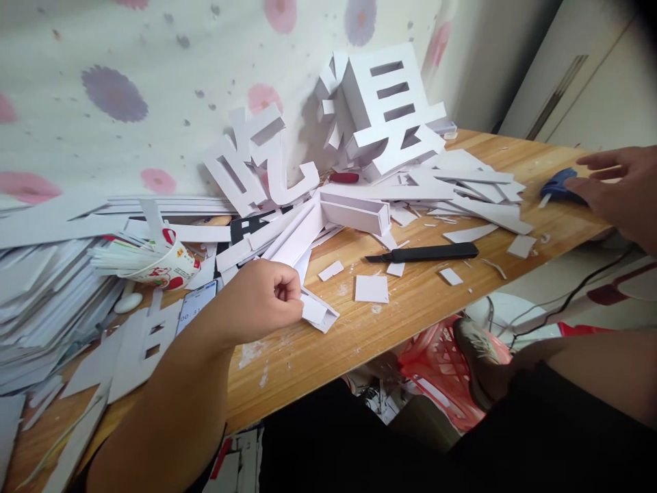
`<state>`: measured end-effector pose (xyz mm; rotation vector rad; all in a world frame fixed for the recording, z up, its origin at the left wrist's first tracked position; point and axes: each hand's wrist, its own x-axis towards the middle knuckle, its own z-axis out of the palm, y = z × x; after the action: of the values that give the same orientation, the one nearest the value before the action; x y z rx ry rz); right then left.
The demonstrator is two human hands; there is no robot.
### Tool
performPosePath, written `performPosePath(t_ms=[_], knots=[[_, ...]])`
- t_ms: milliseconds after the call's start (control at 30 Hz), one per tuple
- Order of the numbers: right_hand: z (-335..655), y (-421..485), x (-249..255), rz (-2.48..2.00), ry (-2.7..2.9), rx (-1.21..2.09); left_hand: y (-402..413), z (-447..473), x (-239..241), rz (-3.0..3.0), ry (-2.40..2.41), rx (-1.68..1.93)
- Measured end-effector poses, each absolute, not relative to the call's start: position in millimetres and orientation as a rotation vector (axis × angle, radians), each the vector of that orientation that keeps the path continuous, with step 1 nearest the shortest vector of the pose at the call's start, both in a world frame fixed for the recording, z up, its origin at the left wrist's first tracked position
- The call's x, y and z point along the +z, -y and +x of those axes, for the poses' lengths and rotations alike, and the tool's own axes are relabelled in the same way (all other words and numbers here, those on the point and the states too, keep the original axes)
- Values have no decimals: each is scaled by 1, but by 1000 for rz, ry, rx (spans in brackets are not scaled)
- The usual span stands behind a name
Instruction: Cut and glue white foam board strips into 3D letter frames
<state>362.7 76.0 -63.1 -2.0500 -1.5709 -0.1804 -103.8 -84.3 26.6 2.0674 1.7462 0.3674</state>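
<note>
My left hand (267, 299) is closed in a curled grip over the near end of a white foam-board piece (354, 211), a boxy, branching shape with raised side walls. Part of that piece is hidden behind my fist. At the far right, my right hand (623, 195) has its fingers stretched out and apart. Its thumb is beside a blue tool (562, 186) with a white tip, whose exact kind I cannot tell; whether they touch is unclear. A black utility knife (434, 253) lies between the hands, near small white offcuts (371, 289).
White built-up characters (393, 103) lean against the flowered wall covering. Stacked white strips (35, 294) fill the left side, beside a paper cup (167, 267) of sticks and a phone (198, 301). A red bag (436, 363) hangs below the wooden table's edge (328, 380).
</note>
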Motion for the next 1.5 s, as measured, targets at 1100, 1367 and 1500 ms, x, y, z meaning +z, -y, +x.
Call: performPosePath(t_ms=[1100,1367,1500], knots=[[349,-63,-47,-2020,1529,-80,70,-92,18,2035,-1591,-138],[349,-63,-51,-1981,1521,-71,66,-106,15,1960,-1538,-119],[353,-65,-55,-1967,1541,-90,74,-103,15,1994,-1625,-33]])
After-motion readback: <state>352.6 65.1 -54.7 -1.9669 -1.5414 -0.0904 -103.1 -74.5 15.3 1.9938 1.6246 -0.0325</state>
